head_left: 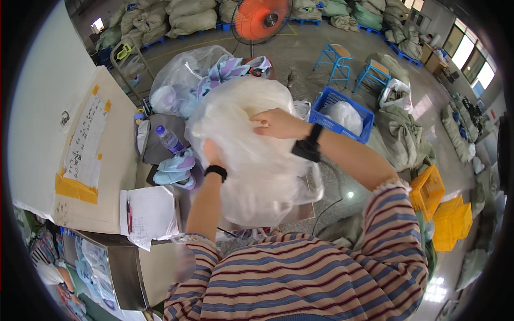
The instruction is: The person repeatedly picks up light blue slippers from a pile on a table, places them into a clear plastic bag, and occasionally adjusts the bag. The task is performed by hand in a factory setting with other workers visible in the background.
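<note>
Fingers, right hand (276, 124): spread flat and slightly curled over the top of the clear plastic bag (251, 150), pressing on the film; not closed around it.
Fingers, left hand (211, 155): mostly hidden behind the bag; the hand touches the bag's left side, but the grip cannot be told.
Bag position: bulging and whitish, held up between both hands above the worktop (160, 267), centre of view.
Left edge: a pale board (101, 176) with taped papers stands close beside the left forearm; a purple bottle (169, 140) and folded blue cloth (176, 168) lie just beside the bag.
Rear: a second filled plastic bag (182, 75) touches or nearly touches the held one.
Right side: blue crate (340, 114) near the right wrist; yellow crates (441, 211) well apart.
Open room: bare concrete floor (300, 53) beyond the bag, toward the orange fan (261, 20) and two blue stools (336, 59).
</note>
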The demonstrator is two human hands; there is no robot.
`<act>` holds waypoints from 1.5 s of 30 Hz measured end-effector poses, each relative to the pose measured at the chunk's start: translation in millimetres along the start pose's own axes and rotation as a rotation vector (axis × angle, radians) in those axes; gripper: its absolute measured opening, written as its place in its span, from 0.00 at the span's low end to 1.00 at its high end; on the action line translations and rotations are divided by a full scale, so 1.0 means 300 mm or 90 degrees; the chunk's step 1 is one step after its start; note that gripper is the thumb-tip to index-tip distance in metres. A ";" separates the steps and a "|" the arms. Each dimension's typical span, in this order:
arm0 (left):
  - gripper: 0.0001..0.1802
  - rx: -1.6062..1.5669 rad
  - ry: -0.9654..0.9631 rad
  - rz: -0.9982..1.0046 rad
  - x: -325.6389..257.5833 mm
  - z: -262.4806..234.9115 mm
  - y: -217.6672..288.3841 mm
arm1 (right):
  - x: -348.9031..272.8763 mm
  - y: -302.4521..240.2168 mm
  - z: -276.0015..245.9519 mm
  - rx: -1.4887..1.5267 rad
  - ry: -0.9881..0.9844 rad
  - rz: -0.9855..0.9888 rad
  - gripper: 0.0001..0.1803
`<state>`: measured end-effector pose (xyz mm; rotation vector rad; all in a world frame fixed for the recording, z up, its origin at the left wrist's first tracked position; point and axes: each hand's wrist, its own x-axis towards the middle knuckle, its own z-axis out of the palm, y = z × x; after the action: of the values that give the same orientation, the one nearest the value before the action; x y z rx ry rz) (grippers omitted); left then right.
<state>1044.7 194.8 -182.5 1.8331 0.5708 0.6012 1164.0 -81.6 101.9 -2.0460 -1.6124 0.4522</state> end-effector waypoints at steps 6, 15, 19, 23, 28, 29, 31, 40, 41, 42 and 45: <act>0.24 -0.044 0.054 -0.006 0.047 0.012 0.011 | -0.549 0.216 0.061 0.091 0.356 -0.029 0.57; 0.21 0.353 -0.356 0.135 -0.270 0.017 0.631 | -0.052 0.032 0.411 0.552 0.408 0.004 0.05; 0.17 0.312 -0.098 0.300 -0.566 -0.091 0.893 | 0.150 -0.043 0.374 0.861 0.359 0.227 0.06; 0.17 0.172 -0.218 0.531 -0.723 -0.077 1.172 | 0.269 0.099 0.448 0.327 0.294 0.235 0.08; 0.25 0.247 -0.313 0.553 -0.848 -0.188 1.320 | 0.249 0.276 0.646 -0.067 0.174 0.263 0.10; 0.24 0.225 -0.263 0.492 -0.812 -0.206 1.262 | 0.281 0.267 0.619 -0.081 0.154 0.230 0.11; 0.24 0.225 -0.147 0.407 -0.709 -0.234 1.131 | 0.340 0.235 0.526 -0.106 0.112 0.162 0.12; 0.17 -0.162 0.211 0.065 -0.635 -0.212 0.871 | -0.250 0.048 -0.100 0.115 -0.039 0.061 0.11; 0.16 -0.203 0.228 0.064 -0.645 -0.207 0.877 | -0.351 0.182 -0.108 0.178 0.239 0.057 0.14; 0.15 -0.239 0.242 0.058 -0.662 -0.194 0.884 | -0.439 0.235 -0.120 -0.001 0.323 0.103 0.31; 0.13 -0.284 0.147 0.041 -0.693 -0.129 0.957 | -0.466 0.230 0.089 0.532 0.153 0.035 0.46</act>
<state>890.6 -0.3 73.0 1.3742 0.4836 0.9122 1170.5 -224.8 34.9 -1.4318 -0.9772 0.7185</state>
